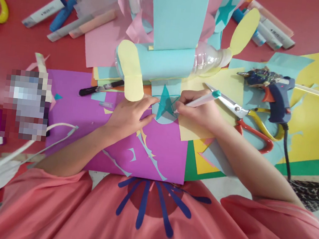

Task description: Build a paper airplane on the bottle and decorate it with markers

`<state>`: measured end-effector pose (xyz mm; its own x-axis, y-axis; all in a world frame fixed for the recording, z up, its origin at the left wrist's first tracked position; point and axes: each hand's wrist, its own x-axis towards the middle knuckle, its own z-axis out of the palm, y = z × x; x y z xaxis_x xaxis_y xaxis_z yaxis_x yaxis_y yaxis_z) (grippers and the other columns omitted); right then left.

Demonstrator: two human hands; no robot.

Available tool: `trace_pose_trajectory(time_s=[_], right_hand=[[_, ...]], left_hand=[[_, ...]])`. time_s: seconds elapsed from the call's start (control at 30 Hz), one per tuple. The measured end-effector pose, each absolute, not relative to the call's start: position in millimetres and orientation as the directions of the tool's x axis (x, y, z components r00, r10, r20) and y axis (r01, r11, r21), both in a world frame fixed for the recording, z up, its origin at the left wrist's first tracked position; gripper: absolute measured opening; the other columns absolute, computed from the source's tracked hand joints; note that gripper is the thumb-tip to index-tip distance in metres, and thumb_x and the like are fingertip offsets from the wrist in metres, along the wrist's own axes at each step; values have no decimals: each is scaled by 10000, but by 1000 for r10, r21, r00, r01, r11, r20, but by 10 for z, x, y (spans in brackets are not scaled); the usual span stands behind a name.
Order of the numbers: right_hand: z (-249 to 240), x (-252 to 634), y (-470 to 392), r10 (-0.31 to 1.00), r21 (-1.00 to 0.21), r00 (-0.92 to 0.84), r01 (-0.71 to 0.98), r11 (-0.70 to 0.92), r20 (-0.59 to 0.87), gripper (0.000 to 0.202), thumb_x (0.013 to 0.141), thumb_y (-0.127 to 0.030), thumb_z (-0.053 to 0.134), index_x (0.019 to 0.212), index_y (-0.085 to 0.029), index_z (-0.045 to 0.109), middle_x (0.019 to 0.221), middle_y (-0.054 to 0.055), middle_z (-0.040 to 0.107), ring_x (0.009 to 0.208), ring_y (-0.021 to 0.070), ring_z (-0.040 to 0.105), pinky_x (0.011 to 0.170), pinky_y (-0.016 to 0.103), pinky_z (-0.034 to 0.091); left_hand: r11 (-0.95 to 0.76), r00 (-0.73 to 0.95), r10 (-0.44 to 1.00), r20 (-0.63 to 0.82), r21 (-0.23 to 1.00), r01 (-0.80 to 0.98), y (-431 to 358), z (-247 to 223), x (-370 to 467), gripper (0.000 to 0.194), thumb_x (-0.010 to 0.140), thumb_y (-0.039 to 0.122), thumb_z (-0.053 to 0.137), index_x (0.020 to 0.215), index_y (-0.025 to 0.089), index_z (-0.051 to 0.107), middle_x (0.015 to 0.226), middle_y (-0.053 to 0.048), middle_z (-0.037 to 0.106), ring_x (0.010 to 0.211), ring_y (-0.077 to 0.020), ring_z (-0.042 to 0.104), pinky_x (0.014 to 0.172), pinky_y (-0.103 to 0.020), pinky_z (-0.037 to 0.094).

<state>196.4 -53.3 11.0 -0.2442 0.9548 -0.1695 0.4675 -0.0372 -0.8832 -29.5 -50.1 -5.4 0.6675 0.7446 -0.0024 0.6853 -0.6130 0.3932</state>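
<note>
My right hand [194, 106] is closed round a white marker [202, 100] with a teal end, its tip at the edge of a teal star [166, 104]. The star is on a light blue paper piece [167, 117] with a rounded end. My left hand [131, 112] has its fingers apart, with fingertips at the left edge of that piece. Just above lies a plastic bottle [209, 59] wrapped in light blue paper [166, 62], with a yellow oval [245, 31] at its cap and a yellow strip [132, 70] at its other end.
Purple paper [161, 156] with scraps lies under my left arm. On the right are open scissors [237, 109] and a glue gun [279, 94] with a black cord. Markers [45, 11] lie at the back on both sides. A black-handled tool [101, 88] lies left of centre.
</note>
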Motion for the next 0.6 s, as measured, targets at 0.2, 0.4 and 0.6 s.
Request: trace_pose_trajectory(time_s=[0.2,0.4,0.6], right_hand=[[144,1998,-528,931,-893,-315,450,-24,-183,330,707,-47,538,505,-194,323,512,-67,306,509,51,274,475,239,206],[114,2009,-524,954,-937,-251,341,-73,-166,291,745,-95,558,525,-201,399,514,-48,429,514,73,364,489,244,273],[55,1991,-532,978,-929,-158,362,-71,-137,276,826,-217,584,584,-200,454,555,-31,504,532,89,438,528,262,319]], left_hand=[[-592,657,754,-15,419,689,-502,-50,-287,340,924,237,557,1258,173,571,1152,-102,700,1069,-271,675,866,-382,548],[-591,656,754,-18,416,691,-503,-47,-290,323,931,240,550,1244,168,580,1154,-107,697,1061,-274,678,900,-406,550],[-603,661,750,-5,405,688,-498,-52,-294,320,925,236,557,1238,172,573,1145,-107,703,1058,-269,681,894,-400,554]])
